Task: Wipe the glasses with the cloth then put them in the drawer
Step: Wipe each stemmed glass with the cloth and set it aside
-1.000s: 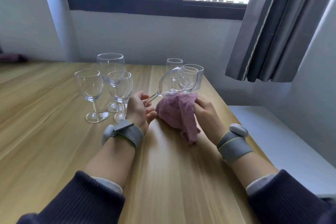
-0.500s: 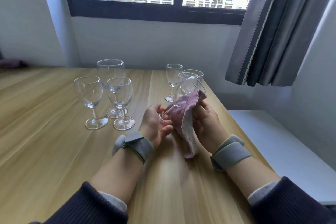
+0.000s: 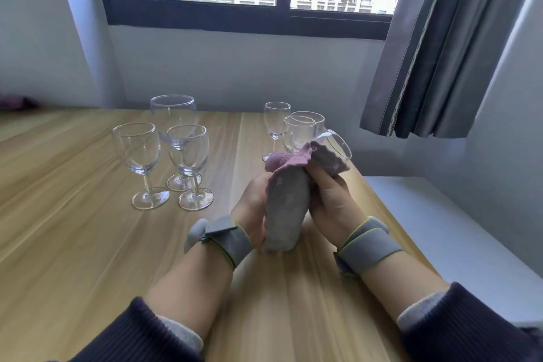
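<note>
Your biggest risk here is the held glass [image 3: 333, 145] slipping or snapping. You have it tilted, bowl up and away from you, rim pointing toward the curtain [image 3: 440, 47], and the cloth [image 3: 289, 203] hides the stem and foot entirely. If you twist the bowl hard against a fixed stem, thin glass like this could break at the neck. It also sits over the right part of the worktop [image 3: 73, 214], near the edge, so a fumble could send it off the side rather than onto the wood.

Mind the neighbours too: two tumblers [image 3: 299, 134] and a small stemmed glass [image 3: 275, 123] stand just behind your hands, and a wide swing of the bowl could knock them (the three wine glasses [image 3: 164, 150] to the left are well apart and safe).

Your right hand [image 3: 332, 197] is curled round the cloth at the base of the bowl, thumb pressing the fabric to the glass. Your left hand [image 3: 252, 203] seems to be closed on the covered stem lower down, though the cloth blocks the fingers. The glass rises from between both hands. No drawer is in view.
</note>
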A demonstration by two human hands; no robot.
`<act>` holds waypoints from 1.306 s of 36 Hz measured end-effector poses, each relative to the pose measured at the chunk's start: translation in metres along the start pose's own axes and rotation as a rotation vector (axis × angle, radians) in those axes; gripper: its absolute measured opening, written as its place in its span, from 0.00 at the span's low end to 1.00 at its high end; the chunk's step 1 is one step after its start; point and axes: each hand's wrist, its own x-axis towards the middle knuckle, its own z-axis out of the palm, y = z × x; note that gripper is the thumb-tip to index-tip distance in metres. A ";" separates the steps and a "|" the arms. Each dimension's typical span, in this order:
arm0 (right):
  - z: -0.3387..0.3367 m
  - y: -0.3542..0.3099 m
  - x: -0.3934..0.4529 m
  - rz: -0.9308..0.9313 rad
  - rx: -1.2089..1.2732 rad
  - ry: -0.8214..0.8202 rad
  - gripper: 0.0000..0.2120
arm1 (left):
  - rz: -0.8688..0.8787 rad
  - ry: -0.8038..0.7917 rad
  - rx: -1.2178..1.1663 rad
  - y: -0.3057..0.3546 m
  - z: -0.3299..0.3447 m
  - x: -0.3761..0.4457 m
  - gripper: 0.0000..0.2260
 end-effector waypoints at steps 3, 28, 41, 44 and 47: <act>0.000 0.001 0.000 -0.030 -0.005 0.029 0.22 | 0.084 0.024 0.188 0.003 0.001 0.007 0.15; -0.010 -0.011 0.008 0.030 0.266 0.070 0.09 | 0.679 0.110 0.687 -0.003 -0.013 0.003 0.08; -0.014 -0.007 0.012 0.044 0.222 0.233 0.06 | 0.037 0.056 0.040 0.000 0.000 0.005 0.12; -0.011 -0.007 0.009 0.007 0.183 0.193 0.09 | -0.125 -0.034 -0.126 0.005 -0.001 0.005 0.16; -0.012 -0.008 0.008 -0.035 0.117 0.102 0.17 | -0.284 -0.029 -0.253 0.008 -0.007 0.004 0.16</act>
